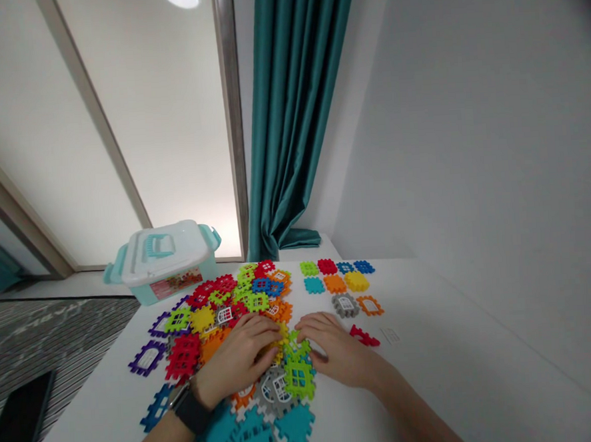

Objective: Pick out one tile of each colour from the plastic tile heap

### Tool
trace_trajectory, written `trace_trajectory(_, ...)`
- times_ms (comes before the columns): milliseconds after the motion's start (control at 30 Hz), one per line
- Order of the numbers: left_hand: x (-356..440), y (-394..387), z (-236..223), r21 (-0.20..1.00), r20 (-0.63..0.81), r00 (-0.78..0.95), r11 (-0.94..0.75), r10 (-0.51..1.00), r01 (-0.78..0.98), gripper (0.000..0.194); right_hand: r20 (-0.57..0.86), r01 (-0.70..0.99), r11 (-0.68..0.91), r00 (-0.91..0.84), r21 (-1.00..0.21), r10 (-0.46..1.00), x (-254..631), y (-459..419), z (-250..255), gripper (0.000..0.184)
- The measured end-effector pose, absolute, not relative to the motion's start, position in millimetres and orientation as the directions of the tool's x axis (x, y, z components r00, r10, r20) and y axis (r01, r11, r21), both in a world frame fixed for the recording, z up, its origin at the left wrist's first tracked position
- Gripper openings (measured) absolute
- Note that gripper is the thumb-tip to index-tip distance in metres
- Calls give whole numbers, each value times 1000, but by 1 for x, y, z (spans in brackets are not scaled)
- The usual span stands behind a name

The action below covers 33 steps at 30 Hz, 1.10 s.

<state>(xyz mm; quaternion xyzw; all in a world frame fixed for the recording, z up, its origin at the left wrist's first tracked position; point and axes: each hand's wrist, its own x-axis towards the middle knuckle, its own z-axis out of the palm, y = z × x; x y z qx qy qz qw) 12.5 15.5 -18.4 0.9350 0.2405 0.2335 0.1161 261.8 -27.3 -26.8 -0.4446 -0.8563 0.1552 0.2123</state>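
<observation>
Head view: your left hand curves narrowly over yellow plastic waffle blocks; your right hand lies open beside green blocks; any grip is unclear.

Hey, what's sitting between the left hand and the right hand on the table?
In the head view, interlocking plastic waffle blocks lie between the left hand and the right hand: a yellow block and a lime green block.
</observation>
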Motion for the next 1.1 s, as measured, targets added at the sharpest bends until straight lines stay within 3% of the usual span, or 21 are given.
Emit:
trace_trajectory(400,12,12,-16,337,386,750,-839,537,427,24,264,726,460,-376,-511,888,263,-30,-17,39)
trace_trajectory(600,10,13,-21,368,470,651,-803,596,469,54,375,663,506,-346,-551,860,246,-36,-16,46)
trace_trajectory(733,9,13,-25,372,501,632,-806,592,460,63,416,645,531,-340,-549,843,236,-42,-17,48)
trace_trajectory(933,9,11,-22,369,528,623,-816,577,445,60,435,646,539,-334,-540,836,232,-46,-19,47)
trace_trajectory(1100,10,9,-21,432,539,589,-798,602,421,55,468,637,559,-330,-530,820,235,-42,-22,50)
